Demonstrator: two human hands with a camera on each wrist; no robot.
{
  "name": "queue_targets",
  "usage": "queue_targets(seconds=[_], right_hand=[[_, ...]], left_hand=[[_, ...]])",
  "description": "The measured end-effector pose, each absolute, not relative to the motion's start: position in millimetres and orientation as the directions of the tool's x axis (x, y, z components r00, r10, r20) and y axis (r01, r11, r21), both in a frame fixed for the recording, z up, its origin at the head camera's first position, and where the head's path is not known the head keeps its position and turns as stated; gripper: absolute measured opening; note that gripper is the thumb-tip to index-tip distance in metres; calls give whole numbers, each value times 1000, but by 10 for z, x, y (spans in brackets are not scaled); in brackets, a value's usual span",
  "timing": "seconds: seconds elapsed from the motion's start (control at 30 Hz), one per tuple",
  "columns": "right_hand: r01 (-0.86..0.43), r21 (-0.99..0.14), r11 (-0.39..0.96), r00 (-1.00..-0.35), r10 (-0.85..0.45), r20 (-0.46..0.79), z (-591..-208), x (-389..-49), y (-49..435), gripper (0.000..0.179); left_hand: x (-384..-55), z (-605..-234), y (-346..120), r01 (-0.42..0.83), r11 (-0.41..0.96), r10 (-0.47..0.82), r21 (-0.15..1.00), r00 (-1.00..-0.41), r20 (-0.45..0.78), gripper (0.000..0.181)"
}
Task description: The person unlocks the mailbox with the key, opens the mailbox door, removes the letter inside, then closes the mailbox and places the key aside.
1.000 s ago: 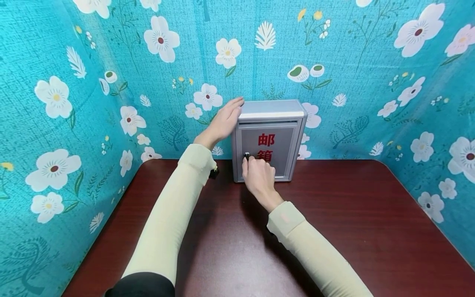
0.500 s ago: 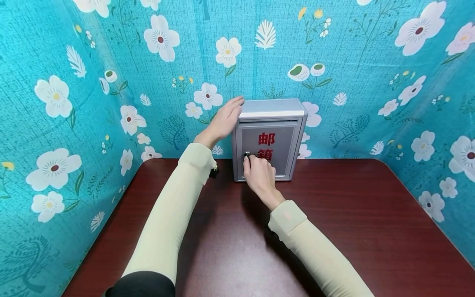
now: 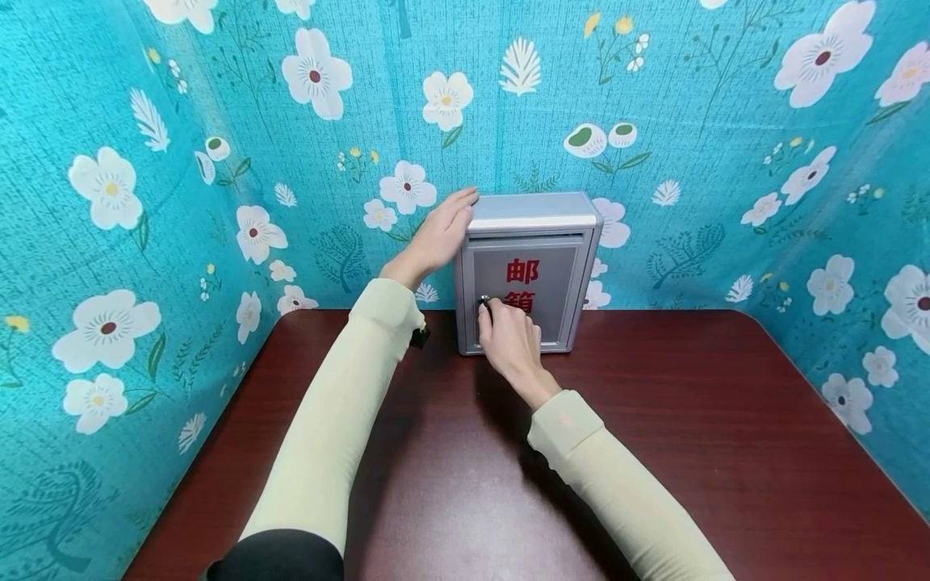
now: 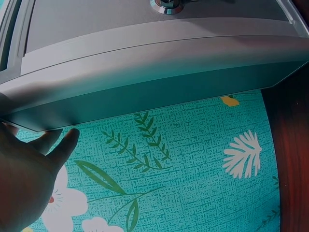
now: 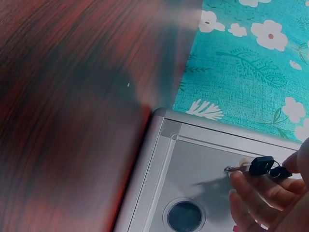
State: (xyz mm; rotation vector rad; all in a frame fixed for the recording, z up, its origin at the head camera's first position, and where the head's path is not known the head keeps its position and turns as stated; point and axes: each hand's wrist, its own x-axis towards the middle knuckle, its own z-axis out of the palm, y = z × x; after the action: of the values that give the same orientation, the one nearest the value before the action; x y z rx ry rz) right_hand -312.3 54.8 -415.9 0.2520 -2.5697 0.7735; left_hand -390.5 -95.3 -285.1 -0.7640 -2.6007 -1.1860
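Note:
A grey metal mailbox with red characters on its door stands upright at the back of the table. My left hand rests with extended fingers along its upper left corner; in the left wrist view, fingertips show at the box's edge. At the door's left side my right hand has curled fingers by the lock. The right wrist view shows it holding black-headed keys, thumb on the rear one, with a metal blade close over the door. The lock also appears in the left wrist view.
A dark red wooden table lies under the box. Turquoise flowered cloth hangs behind the box and on both sides. A round dark window sits low in the door. A small black object is by the left cuff.
My right wrist and cuff have shifted slightly to the right, while the fingers stay at the lock. The left hand and the mailbox hold their places, and the door remains closed.

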Motion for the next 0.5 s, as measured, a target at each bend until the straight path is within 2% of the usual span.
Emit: queue_targets(seconds=[0.5], right_hand=[[-343, -454, 822, -870, -96, 485, -4162, -3103, 595, 34]], left_hand=[[-3920, -2862, -963, 520, 543, 382, 660, -852, 358, 53]])
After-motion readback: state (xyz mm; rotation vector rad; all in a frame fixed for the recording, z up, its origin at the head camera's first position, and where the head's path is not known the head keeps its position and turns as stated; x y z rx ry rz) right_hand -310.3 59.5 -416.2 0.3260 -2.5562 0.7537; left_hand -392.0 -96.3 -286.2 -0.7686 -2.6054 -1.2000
